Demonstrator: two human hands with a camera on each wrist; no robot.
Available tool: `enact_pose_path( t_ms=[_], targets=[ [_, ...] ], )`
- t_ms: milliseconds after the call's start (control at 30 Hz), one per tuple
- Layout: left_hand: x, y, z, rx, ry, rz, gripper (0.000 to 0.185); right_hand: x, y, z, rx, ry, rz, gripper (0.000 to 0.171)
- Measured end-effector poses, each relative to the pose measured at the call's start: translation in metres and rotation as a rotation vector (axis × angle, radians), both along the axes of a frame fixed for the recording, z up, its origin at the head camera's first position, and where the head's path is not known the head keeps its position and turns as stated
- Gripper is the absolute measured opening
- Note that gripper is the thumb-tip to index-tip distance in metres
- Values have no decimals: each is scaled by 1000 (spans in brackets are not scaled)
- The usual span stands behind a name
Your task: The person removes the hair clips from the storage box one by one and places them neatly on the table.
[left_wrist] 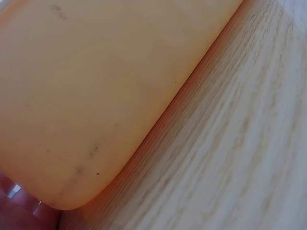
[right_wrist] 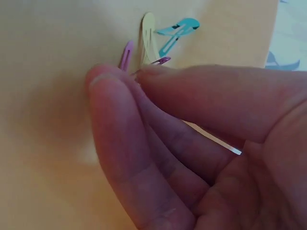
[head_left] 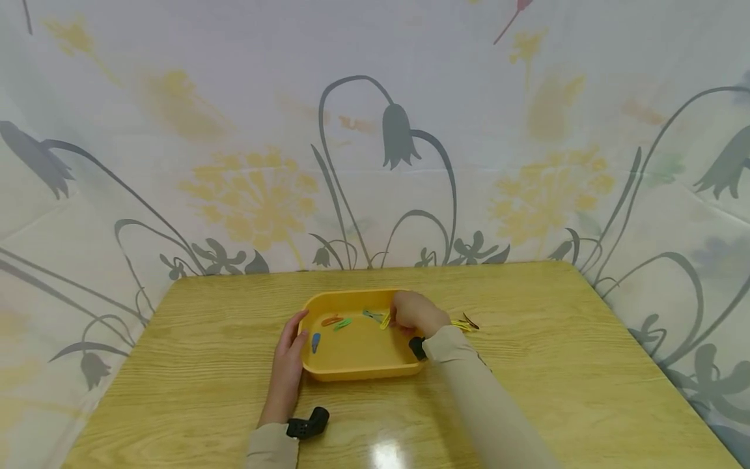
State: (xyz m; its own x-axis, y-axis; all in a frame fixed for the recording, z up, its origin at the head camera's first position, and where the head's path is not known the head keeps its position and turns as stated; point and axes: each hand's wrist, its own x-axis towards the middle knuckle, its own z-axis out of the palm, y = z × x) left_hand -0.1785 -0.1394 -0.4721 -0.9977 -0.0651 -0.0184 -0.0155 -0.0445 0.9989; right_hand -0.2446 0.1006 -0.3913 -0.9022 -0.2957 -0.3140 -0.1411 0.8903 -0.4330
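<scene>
A yellow plastic tray (head_left: 363, 374) stands on the table. My left hand (head_left: 288, 348) grips its left rim, as the head view shows; in the left wrist view the tray's outer wall (left_wrist: 96, 96) fills most of the picture. Inside the tray at the right, my right hand (head_left: 417, 311) has thumb and index finger pinched together at a purple hair clip (right_wrist: 126, 56). Just beyond those fingertips lie a pale yellow hair clip (right_wrist: 149, 36) and a teal one (right_wrist: 184, 26). Orange (head_left: 331, 320), green (head_left: 342, 324) and blue (head_left: 316, 342) hair clips lie further left in the tray.
Beyond my right wrist, several yellow clips (head_left: 461, 325) and a dark clip (head_left: 471, 320) lie on the wooden table (head_left: 556, 365), partly hidden by the forearm. A flower-patterned cloth (head_left: 375, 195) hangs behind the table's far edge.
</scene>
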Motion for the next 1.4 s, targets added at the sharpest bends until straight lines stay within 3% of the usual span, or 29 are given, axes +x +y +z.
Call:
enact_pose_path(
  t_ms=[367,633,867,1200,1400],
  targets=[
    [0,3,-2,19,3,-8,36,-2,-1,-8,17,36,64,5],
    [1,4,0,14,-9,-10,35,-2,-2,-11,0,17,53,32],
    [1,4,-2,19,1,-12,36,-1,-3,-8,20,114,143,24],
    [0,1,-1,24,7,-19,36,1,-3,1,-95,30,86,16],
    [0,0,-1,19,12,-12,36,4,-4,11,-98,42,76,16]
  ],
)
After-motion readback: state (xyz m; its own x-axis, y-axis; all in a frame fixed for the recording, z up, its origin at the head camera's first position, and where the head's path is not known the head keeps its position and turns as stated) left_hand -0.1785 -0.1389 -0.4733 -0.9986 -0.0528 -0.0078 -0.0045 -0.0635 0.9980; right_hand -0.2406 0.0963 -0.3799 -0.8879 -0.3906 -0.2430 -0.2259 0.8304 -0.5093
